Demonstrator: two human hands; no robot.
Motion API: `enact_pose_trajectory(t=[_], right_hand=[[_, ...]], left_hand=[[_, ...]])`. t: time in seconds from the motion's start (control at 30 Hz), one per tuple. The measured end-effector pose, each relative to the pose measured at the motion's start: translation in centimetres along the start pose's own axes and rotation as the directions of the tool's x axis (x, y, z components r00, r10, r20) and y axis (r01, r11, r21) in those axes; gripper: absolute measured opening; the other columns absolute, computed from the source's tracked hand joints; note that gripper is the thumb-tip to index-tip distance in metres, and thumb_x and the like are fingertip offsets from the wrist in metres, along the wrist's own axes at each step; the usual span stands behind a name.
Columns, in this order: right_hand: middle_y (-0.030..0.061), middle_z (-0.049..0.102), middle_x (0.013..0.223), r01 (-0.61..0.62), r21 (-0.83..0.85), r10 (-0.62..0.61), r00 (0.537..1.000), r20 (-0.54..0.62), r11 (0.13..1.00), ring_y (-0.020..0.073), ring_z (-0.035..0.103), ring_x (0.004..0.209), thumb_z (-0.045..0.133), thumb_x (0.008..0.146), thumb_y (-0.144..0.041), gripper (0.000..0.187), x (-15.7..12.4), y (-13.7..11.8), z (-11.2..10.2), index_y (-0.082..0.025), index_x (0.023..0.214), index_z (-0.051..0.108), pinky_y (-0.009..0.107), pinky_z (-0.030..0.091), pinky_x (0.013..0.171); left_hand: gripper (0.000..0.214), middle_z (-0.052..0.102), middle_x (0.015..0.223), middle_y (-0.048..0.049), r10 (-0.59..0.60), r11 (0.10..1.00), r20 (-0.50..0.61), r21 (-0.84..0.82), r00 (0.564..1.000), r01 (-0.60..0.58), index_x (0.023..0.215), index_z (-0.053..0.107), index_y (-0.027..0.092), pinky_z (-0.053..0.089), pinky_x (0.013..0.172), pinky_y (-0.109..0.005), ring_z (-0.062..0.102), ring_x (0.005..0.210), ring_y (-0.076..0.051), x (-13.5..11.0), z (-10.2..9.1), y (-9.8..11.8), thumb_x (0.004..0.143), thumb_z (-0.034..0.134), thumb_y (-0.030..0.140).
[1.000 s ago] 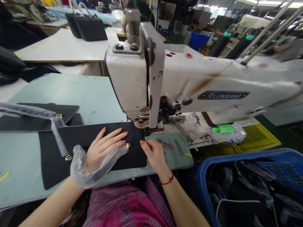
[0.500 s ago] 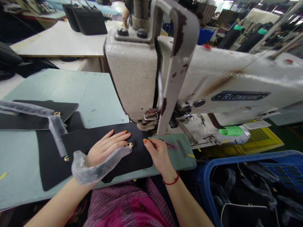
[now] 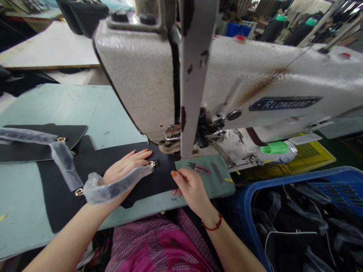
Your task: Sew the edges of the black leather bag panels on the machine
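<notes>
A black leather panel (image 3: 159, 177) with small gold fittings lies on the pale green table under the head of a white sewing machine (image 3: 198, 79). My left hand (image 3: 124, 166) lies flat on the panel, fingers stretched toward the needle, with a plastic-wrapped strap (image 3: 113, 185) draped over its wrist. My right hand (image 3: 190, 185) pinches the panel's right edge between thumb and fingers, just in front of the presser foot (image 3: 170, 145). The needle itself is hidden behind the machine's face plate.
Pink thread snips (image 3: 200, 168) lie on the table right of my right hand. More black panels (image 3: 42, 141) sit at the left. A blue crate (image 3: 312, 219) of black pieces stands at the lower right, a yellow tray (image 3: 309, 155) behind it.
My head has moved closer to the machine, which now fills more of the view. The panel has slid slightly left and back under the presser foot with both hands on it.
</notes>
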State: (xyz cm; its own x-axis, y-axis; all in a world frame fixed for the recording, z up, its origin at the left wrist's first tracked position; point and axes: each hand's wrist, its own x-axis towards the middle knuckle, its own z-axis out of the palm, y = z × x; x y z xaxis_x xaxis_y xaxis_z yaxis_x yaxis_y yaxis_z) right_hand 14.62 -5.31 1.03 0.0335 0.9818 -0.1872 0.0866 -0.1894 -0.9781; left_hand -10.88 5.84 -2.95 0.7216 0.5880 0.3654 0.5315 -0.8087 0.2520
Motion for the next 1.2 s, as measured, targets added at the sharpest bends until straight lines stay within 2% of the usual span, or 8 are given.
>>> enact_pose_trajectory(t=[0.1, 0.23, 0.4, 0.53, 0.73, 0.9, 1.07, 1.2], right_hand=[[0.0005, 0.063, 0.058, -0.04, 0.044, 0.038, 0.999, 0.039, 0.998, 0.0097, 0.056, 0.05, 0.052, 0.095, -0.053, 0.044, -1.4, 0.2, 0.0, -0.017, 0.072, 0.058, 0.018, 0.042, 0.049], [0.005, 0.071, 0.07, -0.039, 0.135, 0.026, 0.995, 0.094, 0.99, 0.0083, 0.058, 0.051, 0.056, 0.094, -0.053, 0.045, -1.5, 0.1, -0.3, -0.014, 0.075, 0.064, 0.017, 0.044, 0.048], [0.0064, 0.073, 0.072, -0.083, 0.205, 0.045, 0.982, 0.181, 0.975, 0.008, 0.059, 0.052, 0.058, 0.091, -0.055, 0.046, -0.9, -0.3, -0.9, -0.012, 0.078, 0.07, 0.016, 0.045, 0.046], [0.0076, 0.075, 0.078, -0.154, 0.295, 0.085, 0.969, 0.233, 0.943, 0.0083, 0.061, 0.054, 0.064, 0.086, -0.057, 0.046, -0.6, -0.1, -0.9, -0.013, 0.074, 0.067, 0.015, 0.045, 0.045], [0.0063, 0.075, 0.076, -0.247, 0.377, 0.152, 0.952, 0.264, 0.893, 0.0079, 0.062, 0.053, 0.07, 0.081, -0.057, 0.045, -0.4, 0.2, -0.6, -0.013, 0.071, 0.064, 0.015, 0.044, 0.043], [0.0056, 0.074, 0.076, -0.237, 0.384, 0.145, 0.957, 0.253, 0.892, 0.0075, 0.061, 0.053, 0.071, 0.08, -0.056, 0.045, -0.4, 0.3, -0.4, -0.013, 0.069, 0.066, 0.015, 0.044, 0.044], [0.0058, 0.073, 0.074, -0.223, 0.375, 0.145, 0.963, 0.226, 0.9, 0.0074, 0.06, 0.053, 0.069, 0.081, -0.057, 0.045, -0.6, 0.4, -0.1, -0.013, 0.07, 0.067, 0.015, 0.044, 0.044], [0.0046, 0.071, 0.069, -0.148, 0.318, 0.09, 0.978, 0.188, 0.937, 0.0078, 0.059, 0.052, 0.063, 0.087, -0.058, 0.047, -0.9, 0.5, 0.1, -0.014, 0.07, 0.068, 0.016, 0.044, 0.046]], left_hand=[[0.024, 0.067, 0.131, -0.0084, -0.077, 0.996, -0.063, -0.049, 0.995, 0.074, 0.109, 0.065, 0.018, 0.047, 0.109, -0.039, 0.064, 0.119, -0.022, 1.1, -1.4, 2.5, 0.098, 0.049, 0.032], [0.025, 0.07, 0.125, -0.0099, -0.169, 0.983, -0.032, -0.079, 0.985, 0.166, 0.105, 0.066, 0.017, 0.056, 0.096, -0.038, 0.069, 0.109, -0.025, 2.5, -3.2, 4.5, 0.097, 0.049, 0.034], [0.033, 0.069, 0.125, -0.0084, -0.23, 0.962, 0.034, -0.144, 0.973, 0.232, 0.115, 0.065, 0.021, 0.054, 0.099, -0.04, 0.069, 0.109, -0.026, 3.0, -3.9, 4.2, 0.096, 0.05, 0.045], [0.045, 0.068, 0.127, -0.0085, -0.276, 0.941, 0.067, -0.183, 0.959, 0.283, 0.128, 0.059, 0.02, 0.051, 0.102, -0.042, 0.066, 0.113, -0.025, 3.0, -4.0, 4.0, 0.096, 0.049, 0.051], [0.043, 0.068, 0.128, -0.0078, -0.221, 0.962, 0.094, -0.139, 0.971, 0.233, 0.127, 0.059, 0.018, 0.054, 0.099, -0.041, 0.067, 0.112, -0.025, 3.3, -4.5, 3.9, 0.098, 0.047, 0.047], [0.041, 0.068, 0.127, -0.0048, -0.138, 0.987, 0.077, -0.077, 0.987, 0.144, 0.126, 0.061, 0.018, 0.055, 0.098, -0.042, 0.068, 0.109, -0.025, 3.5, -4.6, 3.5, 0.099, 0.042, 0.042], [0.04, 0.068, 0.128, -0.0062, -0.174, 0.976, 0.124, -0.112, 0.977, 0.188, 0.126, 0.061, 0.02, 0.053, 0.1, -0.042, 0.067, 0.111, -0.025, 3.9, -5.1, 3.6, 0.097, 0.049, 0.045], [0.037, 0.067, 0.13, -0.006, -0.175, 0.973, 0.13, -0.131, 0.976, 0.192, 0.125, 0.06, 0.021, 0.051, 0.102, -0.042, 0.067, 0.11, -0.024, 3.9, -5.2, 3.8, 0.097, 0.051, 0.044]])
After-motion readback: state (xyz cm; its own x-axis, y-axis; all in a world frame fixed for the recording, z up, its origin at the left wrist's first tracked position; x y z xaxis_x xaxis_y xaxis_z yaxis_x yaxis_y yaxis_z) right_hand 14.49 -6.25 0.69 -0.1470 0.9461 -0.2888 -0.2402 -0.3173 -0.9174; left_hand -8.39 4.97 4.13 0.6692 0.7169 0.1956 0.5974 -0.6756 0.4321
